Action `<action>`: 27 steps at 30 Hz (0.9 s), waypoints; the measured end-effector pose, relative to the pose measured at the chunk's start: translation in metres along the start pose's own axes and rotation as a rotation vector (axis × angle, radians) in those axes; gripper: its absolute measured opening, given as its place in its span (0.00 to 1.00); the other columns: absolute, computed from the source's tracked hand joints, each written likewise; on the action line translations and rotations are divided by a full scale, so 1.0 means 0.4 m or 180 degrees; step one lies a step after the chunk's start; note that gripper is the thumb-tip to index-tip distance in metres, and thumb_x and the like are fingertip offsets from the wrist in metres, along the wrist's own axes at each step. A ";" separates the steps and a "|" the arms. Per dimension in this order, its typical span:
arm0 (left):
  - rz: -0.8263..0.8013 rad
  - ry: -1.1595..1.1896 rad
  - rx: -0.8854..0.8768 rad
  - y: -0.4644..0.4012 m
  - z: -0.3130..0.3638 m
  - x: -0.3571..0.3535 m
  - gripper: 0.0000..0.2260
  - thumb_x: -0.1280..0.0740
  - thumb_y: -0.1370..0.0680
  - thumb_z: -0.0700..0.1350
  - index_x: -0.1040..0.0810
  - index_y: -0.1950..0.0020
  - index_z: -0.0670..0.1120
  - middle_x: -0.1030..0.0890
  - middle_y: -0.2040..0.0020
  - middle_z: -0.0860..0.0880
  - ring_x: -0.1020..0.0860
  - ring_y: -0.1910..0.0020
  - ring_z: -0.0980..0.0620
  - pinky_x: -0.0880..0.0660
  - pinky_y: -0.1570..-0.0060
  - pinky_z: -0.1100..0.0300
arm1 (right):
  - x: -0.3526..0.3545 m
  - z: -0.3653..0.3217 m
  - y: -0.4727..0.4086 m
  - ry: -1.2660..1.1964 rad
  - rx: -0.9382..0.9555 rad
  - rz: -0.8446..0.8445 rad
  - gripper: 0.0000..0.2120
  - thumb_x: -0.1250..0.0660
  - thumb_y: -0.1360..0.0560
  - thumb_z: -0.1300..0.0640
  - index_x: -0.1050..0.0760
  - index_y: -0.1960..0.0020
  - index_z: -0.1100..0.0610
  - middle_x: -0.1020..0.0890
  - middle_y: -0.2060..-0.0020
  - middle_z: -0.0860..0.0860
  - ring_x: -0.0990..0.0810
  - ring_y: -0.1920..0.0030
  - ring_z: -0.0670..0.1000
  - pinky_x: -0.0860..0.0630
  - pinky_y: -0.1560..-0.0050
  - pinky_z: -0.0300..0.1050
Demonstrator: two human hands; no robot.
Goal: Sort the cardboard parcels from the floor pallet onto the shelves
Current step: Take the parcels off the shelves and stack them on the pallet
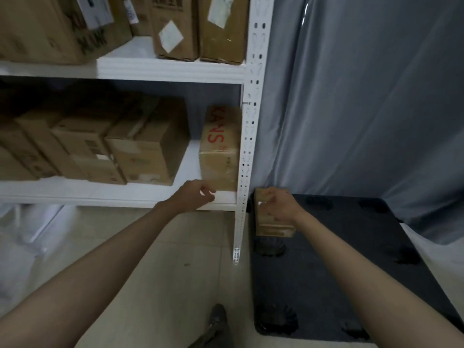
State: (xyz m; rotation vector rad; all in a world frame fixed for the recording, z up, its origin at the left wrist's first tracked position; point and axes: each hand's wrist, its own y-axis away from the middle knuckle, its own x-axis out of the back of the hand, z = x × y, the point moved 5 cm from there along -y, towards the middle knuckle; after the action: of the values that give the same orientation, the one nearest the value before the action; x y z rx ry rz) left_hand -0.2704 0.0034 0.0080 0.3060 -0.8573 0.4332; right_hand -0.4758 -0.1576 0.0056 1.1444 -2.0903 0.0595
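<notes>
Small stockroom / parcel storage corner.
You're facing white slotted-upright steel shelving (247,136), two tiers packed with cardboard parcels (148,149), some with shipping labels. Black plastic floor pallet (339,272) sits beside the rack on pale tile floor (175,259). Grey plastic sheeting (364,96) covers the wall behind.

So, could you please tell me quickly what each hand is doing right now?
Left hand: loosely curled, holding nothing, at the white shelf edge.
Right hand: gripping a small brown cardboard parcel.
</notes>
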 end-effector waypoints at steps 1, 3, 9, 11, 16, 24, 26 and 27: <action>0.0074 0.0009 0.0011 -0.003 -0.014 0.019 0.08 0.27 0.22 0.44 0.17 0.44 0.47 0.18 0.49 0.50 0.21 0.53 0.53 0.26 0.50 0.61 | -0.012 -0.020 -0.004 -0.0028 0.0006 -0.0005 0.19 0.31 0.21 0.58 0.27 0.31 0.56 0.21 0.45 0.52 0.23 0.47 0.50 0.27 0.58 0.37; 0.0155 0.0014 0.0004 -0.024 -0.038 0.047 0.07 0.28 0.22 0.44 0.17 0.45 0.48 0.19 0.51 0.52 0.23 0.58 0.59 0.29 0.56 0.68 | -0.031 -0.057 -0.019 -0.0003 -0.0012 -0.0033 0.20 0.31 0.21 0.55 0.28 0.31 0.53 0.21 0.42 0.53 0.21 0.46 0.52 0.25 0.57 0.39; 0.0181 0.0069 -0.0072 -0.186 -0.093 0.097 0.11 0.27 0.24 0.45 0.18 0.42 0.46 0.19 0.46 0.51 0.21 0.52 0.53 0.25 0.53 0.60 | -0.044 -0.157 -0.144 0.0168 -0.0002 -0.0077 0.19 0.32 0.20 0.55 0.30 0.31 0.51 0.21 0.49 0.51 0.23 0.58 0.46 0.27 0.60 0.36; 0.0108 0.0039 -0.0129 -0.252 -0.116 0.115 0.14 0.27 0.25 0.44 0.18 0.40 0.46 0.21 0.44 0.50 0.22 0.53 0.53 0.25 0.54 0.60 | -0.052 -0.181 -0.206 0.0157 -0.0090 -0.0024 0.17 0.32 0.20 0.55 0.29 0.32 0.53 0.20 0.49 0.51 0.24 0.58 0.45 0.29 0.62 0.33; -0.0077 -0.0223 -0.0357 -0.408 -0.189 0.127 0.17 0.25 0.26 0.43 0.22 0.37 0.46 0.21 0.39 0.47 0.21 0.43 0.47 0.21 0.44 0.51 | -0.099 -0.239 -0.370 0.0325 -0.0276 0.0009 0.15 0.37 0.19 0.63 0.28 0.33 0.62 0.22 0.44 0.56 0.24 0.50 0.48 0.30 0.60 0.25; -0.0464 -0.0841 -0.0447 -0.619 -0.264 0.066 0.38 0.23 0.29 0.41 0.37 0.22 0.50 0.41 0.22 0.51 0.38 0.25 0.45 0.31 0.29 0.47 | -0.144 -0.279 -0.550 0.0254 -0.0572 0.0183 0.19 0.35 0.21 0.60 0.31 0.31 0.59 0.23 0.43 0.53 0.23 0.39 0.56 0.28 0.46 0.42; -0.0514 -0.1126 -0.0583 -0.663 -0.263 0.044 0.40 0.24 0.27 0.41 0.41 0.20 0.50 0.46 0.19 0.51 0.45 0.21 0.45 0.38 0.25 0.46 | -0.148 -0.270 -0.576 0.0300 -0.0669 0.0180 0.22 0.35 0.21 0.58 0.34 0.28 0.58 0.24 0.37 0.58 0.24 0.36 0.59 0.28 0.43 0.44; -0.0500 -0.1286 -0.0648 -0.685 -0.265 0.038 0.41 0.26 0.27 0.40 0.43 0.19 0.51 0.49 0.18 0.52 0.48 0.20 0.44 0.41 0.23 0.46 | -0.148 -0.266 -0.586 0.0360 -0.0716 0.0155 0.23 0.36 0.20 0.57 0.36 0.27 0.57 0.26 0.34 0.59 0.25 0.35 0.60 0.28 0.41 0.45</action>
State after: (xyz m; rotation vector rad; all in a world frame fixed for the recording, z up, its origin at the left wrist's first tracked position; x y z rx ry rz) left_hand -0.0594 -0.1862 -0.0693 0.2737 -1.2524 0.1346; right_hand -0.2202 -0.2175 -0.0226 0.9338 -1.9686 -0.0844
